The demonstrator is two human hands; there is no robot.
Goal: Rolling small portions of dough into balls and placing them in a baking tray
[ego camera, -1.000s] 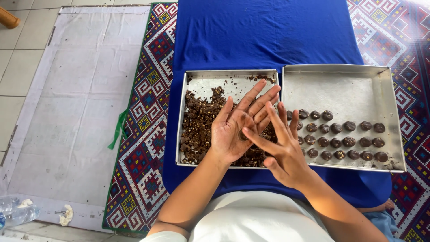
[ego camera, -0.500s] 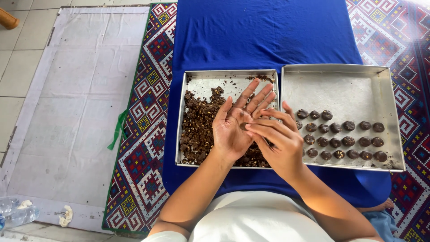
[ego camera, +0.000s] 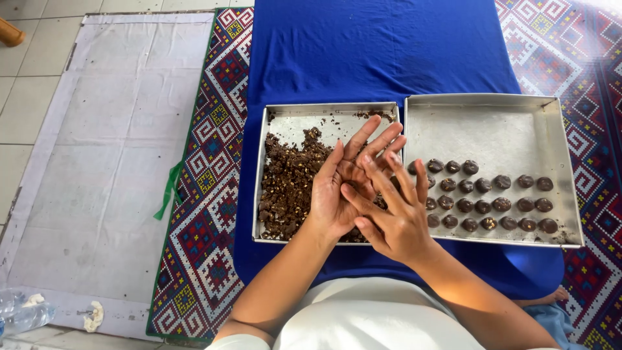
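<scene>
Pressing palm to palm, left hand [ego camera: 340, 188] and right hand [ego camera: 392, 214] with fingers splayed flat, grasped contents hidden, loose chocolate-nut mixture [ego camera: 288, 185] left of fingertips, formed chocolate balls [ego camera: 486, 194] right, both in metal trays [ego camera: 492, 123].

- One camera only, worn on the person's head, looking almost straight down over the lap.
- It sits close above the work: the left hand [ego camera: 337, 194] and right hand [ego camera: 395, 217] fill the middle, forearms running out of the bottom edge.
- Top of the view points away from the person, across the blue cloth [ego camera: 382, 52].
- The patterned mat [ego camera: 207, 194] and tiled floor [ego camera: 19, 84] lie along the left edge.
</scene>
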